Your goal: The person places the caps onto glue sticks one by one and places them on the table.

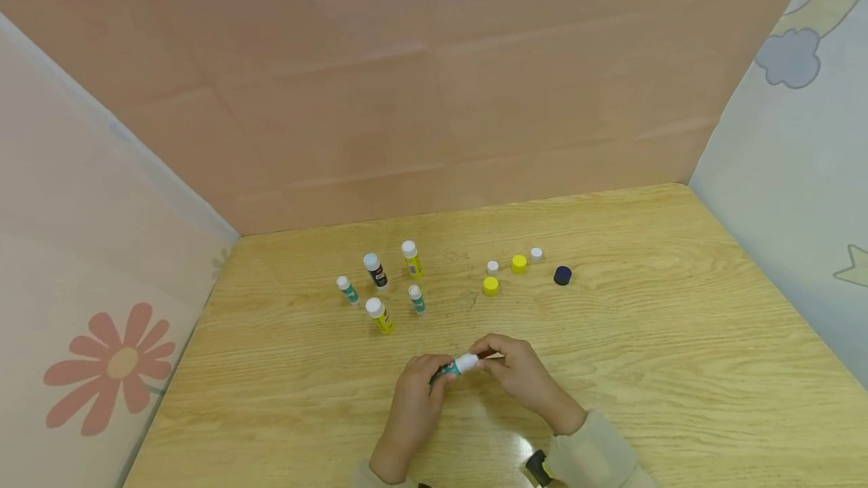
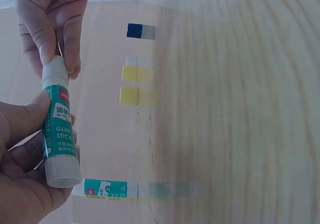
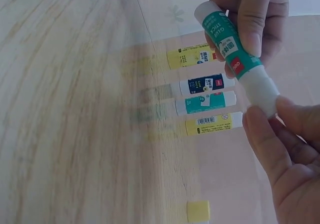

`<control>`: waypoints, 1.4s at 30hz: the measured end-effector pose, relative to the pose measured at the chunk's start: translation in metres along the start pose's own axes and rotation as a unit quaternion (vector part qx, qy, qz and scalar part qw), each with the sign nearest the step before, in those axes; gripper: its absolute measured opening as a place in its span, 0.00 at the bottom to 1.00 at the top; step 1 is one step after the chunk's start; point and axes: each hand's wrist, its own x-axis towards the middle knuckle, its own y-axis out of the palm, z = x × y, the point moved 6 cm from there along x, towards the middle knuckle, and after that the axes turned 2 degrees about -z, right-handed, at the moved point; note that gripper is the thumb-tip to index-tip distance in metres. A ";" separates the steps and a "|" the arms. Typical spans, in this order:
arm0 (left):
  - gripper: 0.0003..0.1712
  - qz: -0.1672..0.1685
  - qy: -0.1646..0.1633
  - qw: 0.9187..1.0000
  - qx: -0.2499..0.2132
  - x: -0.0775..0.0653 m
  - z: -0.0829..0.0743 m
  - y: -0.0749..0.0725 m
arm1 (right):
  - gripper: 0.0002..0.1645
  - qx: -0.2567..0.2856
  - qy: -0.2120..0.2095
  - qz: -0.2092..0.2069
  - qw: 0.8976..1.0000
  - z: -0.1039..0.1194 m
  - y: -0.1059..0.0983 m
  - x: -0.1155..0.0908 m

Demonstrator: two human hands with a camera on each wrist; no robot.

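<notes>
The left hand (image 1: 415, 398) is curled round the green middle of a glue stick (image 2: 61, 121). The right hand (image 1: 518, 379) has a narrow grip, with thumb and fingers pinching the stick's white end (image 3: 264, 93). The glue stick is up in the air between the two hands, over the near part of the counter (image 1: 678, 322).

I think the left hand should hold firm so the stick can't spin. The right hand should work the white end gently, in line with the stick, because a crooked tug could make it slip. A sudden jerk could also send a hand into the things beyond.

Past the hands, on the left, five more sticks stand up: two green ones (image 1: 349, 293), two yellow ones (image 1: 384, 321) and a dark one (image 1: 378, 276). On the right sit five little caps: two white (image 1: 493, 267), two yellow (image 1: 491, 287) and one dark blue (image 1: 563, 276).
</notes>
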 end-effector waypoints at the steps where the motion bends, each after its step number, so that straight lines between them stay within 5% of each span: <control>1: 0.11 -0.001 -0.001 1.000 -0.001 0.000 0.000 0.000 | 0.07 -0.002 -0.003 0.001 1.000 0.000 0.000 0.000; 19: 0.10 -0.012 0.013 1.000 0.000 -0.001 -0.002 -0.001 | 0.06 0.010 0.004 0.012 1.000 -0.001 0.003 0.000; 42: 0.11 -0.008 -0.018 1.000 -0.001 -0.004 0.003 0.003 | 0.07 0.013 0.014 0.016 1.000 0.000 0.005 -0.001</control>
